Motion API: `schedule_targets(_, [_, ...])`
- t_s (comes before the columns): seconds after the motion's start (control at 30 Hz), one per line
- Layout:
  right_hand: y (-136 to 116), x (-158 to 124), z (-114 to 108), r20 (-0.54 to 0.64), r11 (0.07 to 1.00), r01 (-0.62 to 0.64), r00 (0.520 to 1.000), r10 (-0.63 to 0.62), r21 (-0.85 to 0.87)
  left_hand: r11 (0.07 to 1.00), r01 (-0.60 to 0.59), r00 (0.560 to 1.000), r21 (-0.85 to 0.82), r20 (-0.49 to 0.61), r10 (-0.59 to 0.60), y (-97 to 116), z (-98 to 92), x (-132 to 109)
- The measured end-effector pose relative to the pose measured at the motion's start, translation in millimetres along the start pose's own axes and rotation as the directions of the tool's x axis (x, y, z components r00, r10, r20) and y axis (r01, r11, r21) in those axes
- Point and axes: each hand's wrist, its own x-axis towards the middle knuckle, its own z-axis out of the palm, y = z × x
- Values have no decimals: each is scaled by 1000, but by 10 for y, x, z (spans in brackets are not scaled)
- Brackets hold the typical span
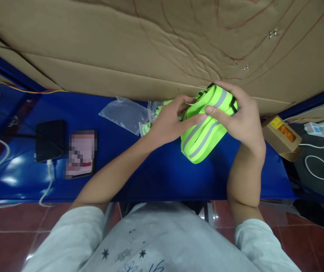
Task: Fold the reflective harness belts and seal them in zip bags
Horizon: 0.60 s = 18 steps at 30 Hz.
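Note:
A folded neon yellow-green reflective strap bundle (197, 141), with grey stripes and black fittings, is held up over the blue table. My left hand (170, 119) grips its left side, thumb on the front and the other fingers partly hidden behind. On the upper right, my right hand (242, 117) is closed around the bundle with the thumb pressed on a grey stripe. Just left of my left hand lie a flat clear plastic bag (124, 113) and another clear bag (146, 128) with neon-green material inside, partly covered by that hand.
Cardboard (93, 45) lines the back of the blue table (156, 177). To the left are a phone (81, 153) and a black box (50, 139) with a white cable. An open brown carton (282, 136) with orange contents stands right, near white cables and plugs (317, 128).

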Motion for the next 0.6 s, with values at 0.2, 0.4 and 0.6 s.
schedule_targets(0.2, [-17,23,118,30,999,-51,998,51,-15,925,-4,996,381,-85,39,-6,-81,28])
schedule_targets(0.4, [-2,35,178,26,995,-92,995,93,-26,932,69,987,355,-160,-12,-53,-23,24])
schedule_targets(0.6, [50,57,267,-12,997,-70,997,70,22,984,152,977,-98,-134,-165,-194,179,30])
